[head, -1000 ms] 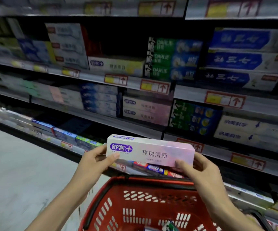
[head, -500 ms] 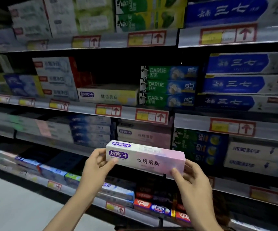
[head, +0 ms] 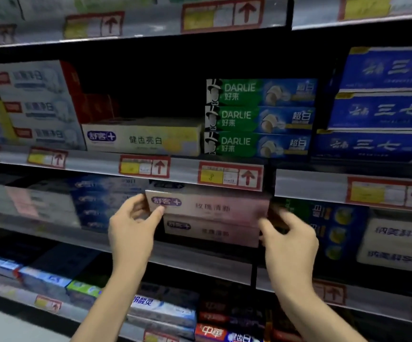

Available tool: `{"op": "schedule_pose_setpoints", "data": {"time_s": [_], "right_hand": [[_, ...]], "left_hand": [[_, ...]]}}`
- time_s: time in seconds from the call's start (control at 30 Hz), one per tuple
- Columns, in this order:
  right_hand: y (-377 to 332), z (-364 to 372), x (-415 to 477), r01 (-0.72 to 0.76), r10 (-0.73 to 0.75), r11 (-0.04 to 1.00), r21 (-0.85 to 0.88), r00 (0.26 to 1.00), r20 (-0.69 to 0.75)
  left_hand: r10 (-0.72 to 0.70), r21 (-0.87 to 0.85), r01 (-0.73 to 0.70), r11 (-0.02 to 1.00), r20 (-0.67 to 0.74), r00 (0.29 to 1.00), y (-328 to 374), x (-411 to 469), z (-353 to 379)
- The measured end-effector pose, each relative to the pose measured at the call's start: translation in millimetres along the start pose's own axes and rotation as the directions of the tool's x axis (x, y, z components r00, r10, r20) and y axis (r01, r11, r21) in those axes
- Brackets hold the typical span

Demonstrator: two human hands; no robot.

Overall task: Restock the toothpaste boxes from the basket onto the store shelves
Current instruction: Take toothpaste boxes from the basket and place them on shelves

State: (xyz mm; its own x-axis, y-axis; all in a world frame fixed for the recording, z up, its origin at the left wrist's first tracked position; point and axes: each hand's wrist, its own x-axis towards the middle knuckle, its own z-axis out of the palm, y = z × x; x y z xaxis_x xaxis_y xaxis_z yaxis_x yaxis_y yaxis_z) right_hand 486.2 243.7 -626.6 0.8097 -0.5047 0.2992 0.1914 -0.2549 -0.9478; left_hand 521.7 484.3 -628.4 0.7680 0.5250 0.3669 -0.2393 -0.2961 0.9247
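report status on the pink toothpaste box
Left grip pinches the left end, right grip holds the right end. Pink toothpaste box at the front of the shelf, over a matching box. Nothing seen blocking.

Pink toothpaste box (head: 209, 207) level, lengthwise, atop matching pink box (head: 212, 232) on middle shelf (head: 200, 261).

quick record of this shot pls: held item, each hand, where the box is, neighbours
held item: pink box, label facing out
left hand: pinches the box's left end
right hand: grips its right end, blurred
position: at the front of the shelf, just above a matching box; contact unclear
above: price tag, Darlie boxes
left neighbour: blue boxes
right neighbour: green-blue boxes
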Motion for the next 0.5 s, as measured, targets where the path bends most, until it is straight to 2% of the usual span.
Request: {"op": "schedule_pose_setpoints", "data": {"time_s": [0.13,0.23,0.37,0.5], "right_hand": [[0.2,9.0,22.2,-0.034,0.035,0.999,0.023,0.997,-0.074],[4.0,20.2,32.1,-0.085,0.086,0.996,0.011,0.986,-0.142],[6.4,32.0,36.1,-0.109,0.108,0.994,0.001,0.979,-0.173],[5.6,34.7,26.7,-0.073,0.074,0.997,0.013,0.991,-0.114]], "left_hand": [[-0.021,-0.138,0.018,0.990,-0.021,1.000,0.7,3.3,16.2],[-0.013,-0.174,0.010,0.985,-0.012,1.000,6.0,6.4,21.7],[-0.011,-0.111,0.011,0.994,0.008,1.000,2.8,15.5,27.6],[-0.076,0.004,0.076,0.997,0.065,0.995,-7.2,11.6,35.0]]}}
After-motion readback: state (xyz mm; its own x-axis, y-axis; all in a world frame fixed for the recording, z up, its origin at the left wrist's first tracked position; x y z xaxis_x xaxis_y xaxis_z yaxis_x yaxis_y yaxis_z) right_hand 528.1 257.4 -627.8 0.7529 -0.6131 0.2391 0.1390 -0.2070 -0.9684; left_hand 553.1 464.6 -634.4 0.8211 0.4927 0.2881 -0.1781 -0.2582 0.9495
